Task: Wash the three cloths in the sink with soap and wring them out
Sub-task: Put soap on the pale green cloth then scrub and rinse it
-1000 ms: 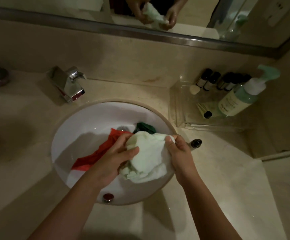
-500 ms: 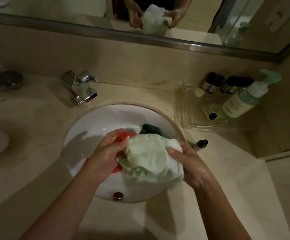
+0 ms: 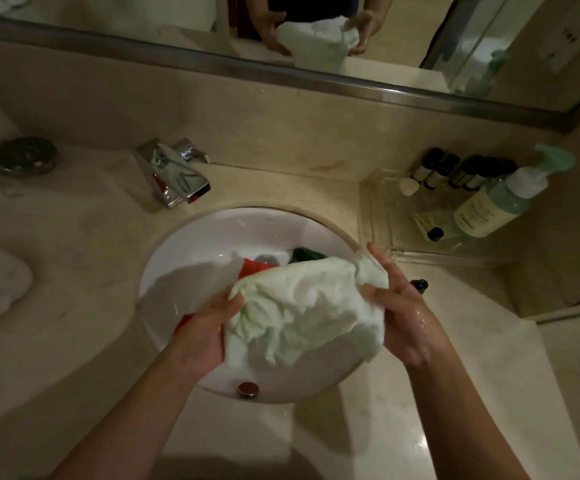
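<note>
Beige marble counter [image 3: 73, 341] surrounds a round white sink [image 3: 184, 265]; left hand [image 3: 205, 327] and right hand [image 3: 402, 317] both grip a bunched pale green cloth [image 3: 302, 306] above it.

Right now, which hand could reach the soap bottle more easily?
Probably the right hand. The soap bottle stands on the counter to the right of the sink, on that hand's side. The left hand would have to cross over the pale cloth.
</note>
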The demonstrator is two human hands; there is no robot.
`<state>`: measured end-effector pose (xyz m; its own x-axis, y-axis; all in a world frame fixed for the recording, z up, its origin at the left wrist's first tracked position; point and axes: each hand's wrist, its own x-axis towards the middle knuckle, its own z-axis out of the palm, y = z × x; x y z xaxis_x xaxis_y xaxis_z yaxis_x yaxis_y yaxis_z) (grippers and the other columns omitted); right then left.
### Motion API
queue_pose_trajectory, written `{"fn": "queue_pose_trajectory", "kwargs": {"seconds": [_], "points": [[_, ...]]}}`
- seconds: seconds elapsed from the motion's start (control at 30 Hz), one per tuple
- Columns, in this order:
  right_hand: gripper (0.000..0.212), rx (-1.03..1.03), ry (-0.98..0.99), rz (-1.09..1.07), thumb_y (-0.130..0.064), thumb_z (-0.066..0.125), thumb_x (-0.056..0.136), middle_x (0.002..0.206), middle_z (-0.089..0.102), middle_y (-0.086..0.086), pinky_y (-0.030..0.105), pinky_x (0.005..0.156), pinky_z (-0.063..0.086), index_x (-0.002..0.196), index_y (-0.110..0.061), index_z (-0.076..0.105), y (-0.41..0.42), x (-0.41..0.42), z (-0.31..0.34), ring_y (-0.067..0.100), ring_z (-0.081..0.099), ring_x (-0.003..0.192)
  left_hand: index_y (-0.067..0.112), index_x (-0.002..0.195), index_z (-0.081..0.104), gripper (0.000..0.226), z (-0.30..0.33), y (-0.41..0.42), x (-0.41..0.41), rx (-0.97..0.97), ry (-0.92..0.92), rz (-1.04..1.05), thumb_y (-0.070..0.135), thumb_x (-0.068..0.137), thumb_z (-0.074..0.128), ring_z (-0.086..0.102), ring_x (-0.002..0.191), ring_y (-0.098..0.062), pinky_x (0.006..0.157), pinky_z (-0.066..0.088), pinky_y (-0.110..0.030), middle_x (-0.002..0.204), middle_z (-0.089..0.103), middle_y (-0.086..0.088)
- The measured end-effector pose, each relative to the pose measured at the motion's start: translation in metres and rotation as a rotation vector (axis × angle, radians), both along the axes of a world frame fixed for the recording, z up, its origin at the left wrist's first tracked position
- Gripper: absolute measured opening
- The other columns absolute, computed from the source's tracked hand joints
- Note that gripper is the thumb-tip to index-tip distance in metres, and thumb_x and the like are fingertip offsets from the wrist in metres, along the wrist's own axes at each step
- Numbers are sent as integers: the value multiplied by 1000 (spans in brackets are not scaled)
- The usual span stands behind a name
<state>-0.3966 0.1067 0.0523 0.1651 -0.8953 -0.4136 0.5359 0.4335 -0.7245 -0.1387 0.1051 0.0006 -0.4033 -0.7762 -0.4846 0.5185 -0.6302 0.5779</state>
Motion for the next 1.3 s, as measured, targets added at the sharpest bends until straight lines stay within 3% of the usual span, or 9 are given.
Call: {"fn": "queue_pose_trajectory", "kwargs": {"seconds": [0.23, 0.37, 0.53, 0.73, 0.87, 0.97, 1.07, 1.17, 1.3], "points": [[67, -68, 245, -14, 5, 60, 75, 110, 72, 3, 35, 81, 59, 129, -34, 54, 0, -3, 8, 25, 69, 102, 28, 100, 72, 96, 15, -8, 23, 37, -27, -120, 18, 8, 100, 74, 76, -17, 52, 57, -28, 96, 76, -5], [66, -82, 247, -123, 8, 56, 81, 110, 72, 4, 40, 87, 57, 133, -33, 52, 1, -3, 8, 26, 68, 103, 4, 89, 77, 75, -1, -11, 27, 274, 173, 40, 31, 23, 100, 72, 72, -26, 59, 60, -35, 89, 74, -15], [63, -31, 203, -293, 12, 49, 89, 114, 70, 4, 43, 88, 56, 132, -35, 53, 3, -1, -3, 27, 67, 106, 17, 108, 68, 79, -13, -5, 18, 282, 311, 352, 57, 42, 85, 70, 94, -26, 78, 57, -48, 104, 71, -7], [66, -110, 386, -199, 7, 55, 87, 115, 69, 4, 43, 84, 58, 133, -39, 50, 1, -4, -3, 27, 68, 103, 39, 139, 44, 93, 0, -6, 3, -14, -313, 115, -15, 68, 72, 64, 106, -30, 69, 58, -39, 115, 63, -15], [96, -168, 629, 137, 0, 76, 69, 136, 46, -6, 45, 94, 53, 136, -56, 34, -1, -20, 3, 17, 60, 115, 47, 117, 57, 72, 2, -13, 2, -222, -659, 145, -14, 79, 66, 62, 89, -20, 81, 53, -40, 86, 58, -5], [108, -211, 945, 404, -1, 81, 71, 135, 32, -28, 39, 103, 46, 133, -67, 21, -2, -24, 2, 13, 41, 128, 42, 104, 62, 64, 4, -19, 3, -383, -755, 220, -18, 81, 59, 52, 71, -5, 76, 46, -26, 75, 46, 3], [83, -230, 1154, 306, 0, 74, 80, 130, 43, -15, 27, 96, 48, 134, -49, 34, -4, -23, -5, 13, 47, 120, 38, 99, 64, 63, 7, -24, 11, -495, -767, 362, -22, 82, 55, 46, 68, -2, 66, 44, -16, 77, 41, 5], [58, -174, 1305, 207, -12, 72, 85, 112, 63, 4, 30, 81, 55, 135, -30, 49, -5, -28, -18, 21, 62, 97, 38, 92, 69, 63, 6, -29, 22, -526, -724, 450, -22, 83, 53, 46, 69, -3, 65, 42, -14, 78, 41, 7], [34, -57, 1072, 126, -12, 70, 86, 99, 69, 6, 29, 73, 59, 114, -28, 60, -6, -23, -20, 19, 68, 88, 36, 93, 69, 55, 10, -34, 33, -538, -744, 363, -17, 81, 62, 44, 65, -3, 59, 42, -16, 75, 41, 12]]}}
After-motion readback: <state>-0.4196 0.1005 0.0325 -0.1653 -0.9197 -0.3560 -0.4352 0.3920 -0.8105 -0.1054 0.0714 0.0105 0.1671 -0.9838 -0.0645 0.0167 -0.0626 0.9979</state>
